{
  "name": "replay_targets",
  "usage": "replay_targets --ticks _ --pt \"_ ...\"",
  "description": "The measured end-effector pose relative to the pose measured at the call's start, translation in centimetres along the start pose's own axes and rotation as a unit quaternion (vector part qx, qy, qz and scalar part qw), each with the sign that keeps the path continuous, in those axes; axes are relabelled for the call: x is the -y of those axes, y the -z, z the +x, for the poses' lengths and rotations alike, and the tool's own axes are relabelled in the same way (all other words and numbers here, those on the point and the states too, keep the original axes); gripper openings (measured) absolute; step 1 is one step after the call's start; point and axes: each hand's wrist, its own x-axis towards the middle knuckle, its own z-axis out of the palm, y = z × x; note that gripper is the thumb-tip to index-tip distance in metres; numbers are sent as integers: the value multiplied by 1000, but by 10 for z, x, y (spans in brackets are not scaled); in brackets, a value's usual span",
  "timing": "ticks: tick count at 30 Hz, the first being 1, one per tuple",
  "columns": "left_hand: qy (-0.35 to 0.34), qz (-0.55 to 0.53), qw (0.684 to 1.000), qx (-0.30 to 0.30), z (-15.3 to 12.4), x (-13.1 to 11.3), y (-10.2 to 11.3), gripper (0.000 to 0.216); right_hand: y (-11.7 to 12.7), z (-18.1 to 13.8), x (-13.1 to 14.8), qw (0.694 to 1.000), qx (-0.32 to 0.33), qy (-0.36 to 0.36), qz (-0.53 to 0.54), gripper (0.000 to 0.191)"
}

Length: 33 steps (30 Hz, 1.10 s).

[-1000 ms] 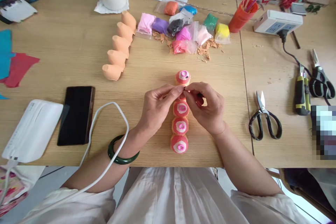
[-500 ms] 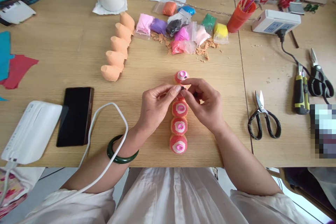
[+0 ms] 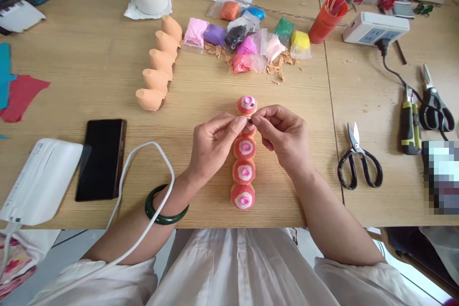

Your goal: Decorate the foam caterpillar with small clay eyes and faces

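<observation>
A pink cup row is pointing straight ahead, its far half beneath the right hand, pinching a dark bit, and the left hand, pinched on something unclear.

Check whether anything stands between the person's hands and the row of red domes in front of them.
Nothing visible does. The left hand and right hand meet over the far part of the row of red domes, a small dark piece at the fingertips. The white cable loops off to the row's left.
</observation>
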Motion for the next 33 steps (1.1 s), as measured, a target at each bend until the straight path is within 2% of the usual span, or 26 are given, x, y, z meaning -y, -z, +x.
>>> replay_targets --ticks 9,11,15,17,25,33 --pt "-17 17 1000 -9 1 3 1 24 1 1 -3 999 -14 -35 39 42" --pt "-43 36 998 -19 2 3 2 20 2 1 -3 998 -11 -35 44 41" --pt "-138 119 982 -54 2 2 2 12 2 1 -3 998 -6 -37 42 41" --pt "-153 147 976 -54 2 1 2 10 2 1 -3 998 -6 -40 38 43" --pt "-137 192 970 -65 2 0 0 9 1 1 -4 999 -9 -41 23 49" --pt "-98 143 983 -63 0 2 1 10 -1 1 -4 999 -9 -30 31 47"
